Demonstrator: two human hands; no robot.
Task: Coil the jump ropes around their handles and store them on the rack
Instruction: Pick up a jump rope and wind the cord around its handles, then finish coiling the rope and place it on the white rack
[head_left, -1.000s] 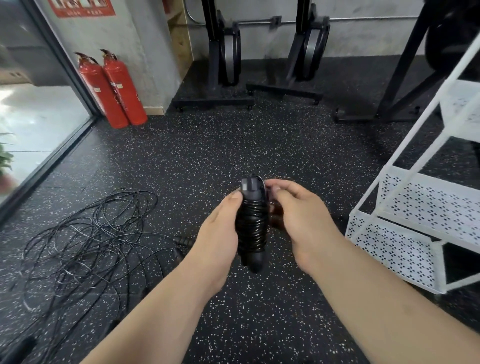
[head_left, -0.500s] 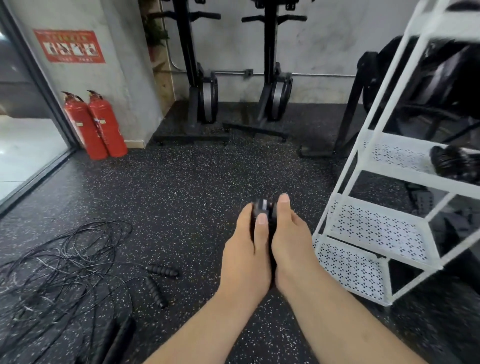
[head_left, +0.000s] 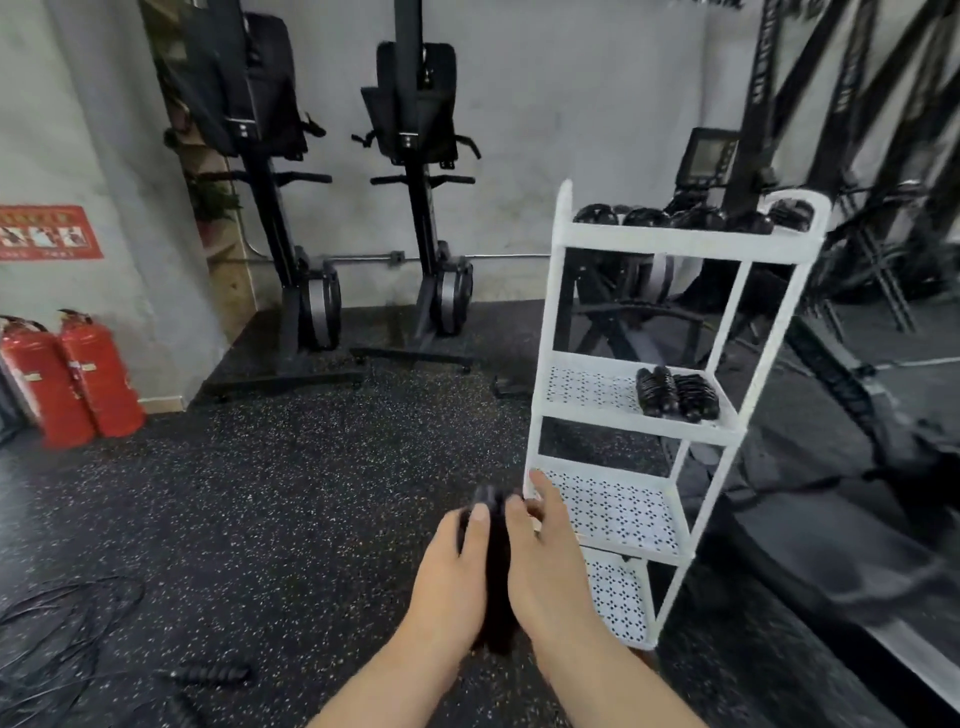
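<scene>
Jump rope (head_left: 497, 618), wound into a black bundle around its handles, sits clasped between both hands just in front of the rack's (head_left: 675, 243) near left corner, level with the third shelf. The left hand (head_left: 447, 577) holds it from one side with the thumb laid along the top. The right hand (head_left: 548, 561) holds the other side, its forefinger stretched toward the white corner post; whether it touches the post cannot be told. The bundle is blurred. Its long axis runs away from the person, far end aimed at the rack.

The rack is white metal with perforated shelves and raised rims. The third and bottom shelves show bare surface. Two coiled ropes (head_left: 675, 397) lie toward the right of the second shelf, leaving its left part free, and more bundles (head_left: 670, 217) fill the top.

The floor (head_left: 311, 493) is dark speckled rubber, open to the left of the hands. Loose ropes (head_left: 52, 639) and a ribbed handle (head_left: 210, 674) lie at the lower left.
</scene>
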